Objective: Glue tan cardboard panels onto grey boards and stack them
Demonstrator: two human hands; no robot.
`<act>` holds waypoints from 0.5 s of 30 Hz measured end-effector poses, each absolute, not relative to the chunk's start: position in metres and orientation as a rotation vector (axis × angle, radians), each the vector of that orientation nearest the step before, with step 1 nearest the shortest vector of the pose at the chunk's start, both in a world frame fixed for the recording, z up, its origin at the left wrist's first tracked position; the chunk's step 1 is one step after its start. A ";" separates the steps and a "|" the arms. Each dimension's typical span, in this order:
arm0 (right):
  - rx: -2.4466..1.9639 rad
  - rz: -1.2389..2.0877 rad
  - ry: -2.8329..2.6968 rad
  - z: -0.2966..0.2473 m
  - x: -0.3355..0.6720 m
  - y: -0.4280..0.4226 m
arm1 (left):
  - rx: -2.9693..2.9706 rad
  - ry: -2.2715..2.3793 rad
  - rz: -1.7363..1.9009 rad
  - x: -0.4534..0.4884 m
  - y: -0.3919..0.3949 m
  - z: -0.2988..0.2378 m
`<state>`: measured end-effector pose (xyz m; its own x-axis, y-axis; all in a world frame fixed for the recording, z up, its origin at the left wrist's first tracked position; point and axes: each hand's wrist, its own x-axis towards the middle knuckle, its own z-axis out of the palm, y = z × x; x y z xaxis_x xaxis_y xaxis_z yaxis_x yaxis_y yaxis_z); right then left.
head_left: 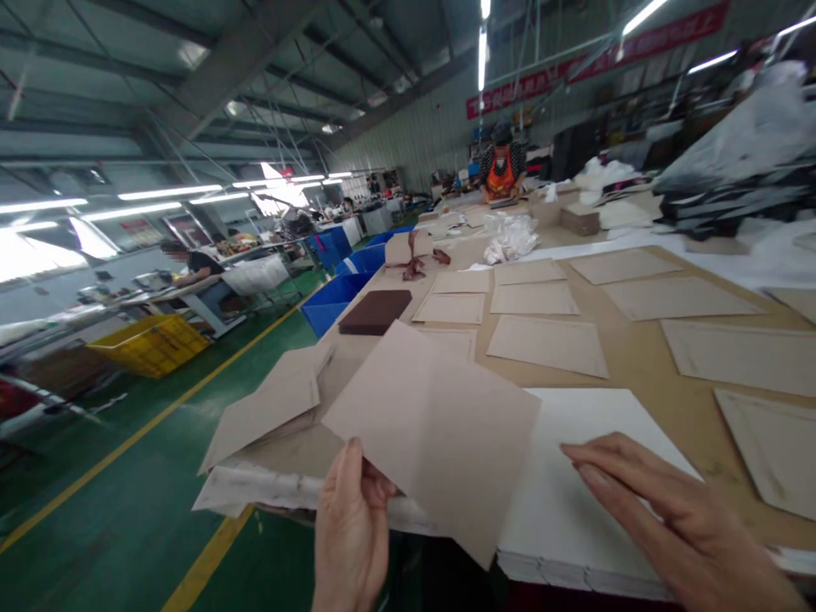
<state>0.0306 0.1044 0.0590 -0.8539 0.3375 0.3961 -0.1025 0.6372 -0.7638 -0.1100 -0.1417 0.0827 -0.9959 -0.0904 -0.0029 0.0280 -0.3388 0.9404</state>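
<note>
A beige card sheet (433, 425), with a crease running down its middle, is gripped by its lower left edge in my left hand (354, 518). It is tilted up over the table's front edge, and its right part overlaps a thick stack of white sheets (592, 476). Above that stack is my right hand (663, 501), thumb and fingers drawn together in a pinch with nothing visible in them. Left of the held sheet, a pile of similar beige sheets (268, 408) lies at the table corner.
Several beige pieces (548, 344) are spread across the brown tabletop (612, 348). Behind the held sheet lie a dark brown board (376, 312) and crumpled white material (510, 236). Blue bins (331, 302) stand along the table's left side. One person (501, 170) is at the far end, another (195, 268) at left.
</note>
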 end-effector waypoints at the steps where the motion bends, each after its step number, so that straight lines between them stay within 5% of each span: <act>1: -0.215 1.160 -2.342 0.064 0.027 0.098 | 0.143 -1.696 -2.630 -0.103 -0.129 0.076; 9: -0.481 1.193 -2.122 0.056 0.026 0.095 | 0.379 -1.570 -2.871 -0.073 -0.083 0.048; 15: -0.690 1.580 -1.620 0.048 0.026 0.102 | 0.334 -1.571 -2.978 -0.059 -0.079 0.037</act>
<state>0.0256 0.1023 0.0479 -0.5680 0.8100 0.1456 -0.1252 0.0898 -0.9881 -0.0590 -0.0787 0.0369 -0.9516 0.1204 -0.2827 -0.3013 -0.5460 0.7818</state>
